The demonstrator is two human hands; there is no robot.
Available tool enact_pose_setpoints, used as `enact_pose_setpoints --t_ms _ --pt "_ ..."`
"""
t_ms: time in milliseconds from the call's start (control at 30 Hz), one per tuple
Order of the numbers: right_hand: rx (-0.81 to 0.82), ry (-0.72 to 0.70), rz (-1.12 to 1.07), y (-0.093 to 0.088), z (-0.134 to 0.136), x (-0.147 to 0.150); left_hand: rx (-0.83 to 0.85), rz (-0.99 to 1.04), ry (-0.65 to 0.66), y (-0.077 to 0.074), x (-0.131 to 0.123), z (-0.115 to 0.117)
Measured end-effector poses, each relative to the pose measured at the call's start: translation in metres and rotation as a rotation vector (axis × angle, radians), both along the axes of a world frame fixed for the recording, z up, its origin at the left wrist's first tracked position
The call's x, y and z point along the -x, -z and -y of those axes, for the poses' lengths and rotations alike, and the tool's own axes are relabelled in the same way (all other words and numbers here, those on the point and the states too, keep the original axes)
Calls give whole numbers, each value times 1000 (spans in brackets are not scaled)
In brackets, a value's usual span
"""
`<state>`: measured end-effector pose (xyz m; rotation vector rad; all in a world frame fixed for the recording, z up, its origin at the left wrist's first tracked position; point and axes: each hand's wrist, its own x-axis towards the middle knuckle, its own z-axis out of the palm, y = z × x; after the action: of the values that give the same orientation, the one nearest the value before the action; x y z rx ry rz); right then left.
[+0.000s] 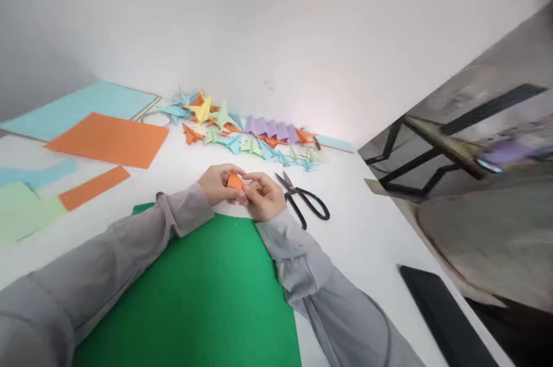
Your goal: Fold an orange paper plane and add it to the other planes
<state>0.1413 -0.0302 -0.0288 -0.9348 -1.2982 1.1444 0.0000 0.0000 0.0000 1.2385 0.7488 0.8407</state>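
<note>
large orange sheet (108, 139): left of the fingers | left hand (217, 184): fingers pinched on small orange paper | small orange paper (235, 181): between both hands' fingers; likely light, crisp, easily creased, best held by its edges | right hand (266, 197): fingers closed on its right end | scissors (295, 189): just right of the fingers

Bright, even light washes the white table (358, 252) and wall (268, 21), which greys toward the upper left; shadows are soft. Pale green paper (26, 211) looks hazy. The dark frame (410, 162) at right is smeared, and wide-angle distortion stretches 2 sleeves (116, 257) toward the bottom corners.
</note>
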Motion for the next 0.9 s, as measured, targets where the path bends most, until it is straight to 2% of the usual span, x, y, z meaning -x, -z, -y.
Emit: enact_pose_setpoints --t_ms 233,467,600,733,900 --pt "-106 120 46 -8 0 0 21 79 -35 -2 3 -2" --pt "-4 28 36 -6 1 -1 28 42 -73 -1 2 -2" --pt "-53 -16 32 -5 -1 -4 53 67 -76 -3 2 -1" --pt "-110 -19 53 -5 -1 -4 80 65 -132 -6 1 0" --pt "-111 -52 29 -6 0 -4 115 36 -135 -7 1 0"
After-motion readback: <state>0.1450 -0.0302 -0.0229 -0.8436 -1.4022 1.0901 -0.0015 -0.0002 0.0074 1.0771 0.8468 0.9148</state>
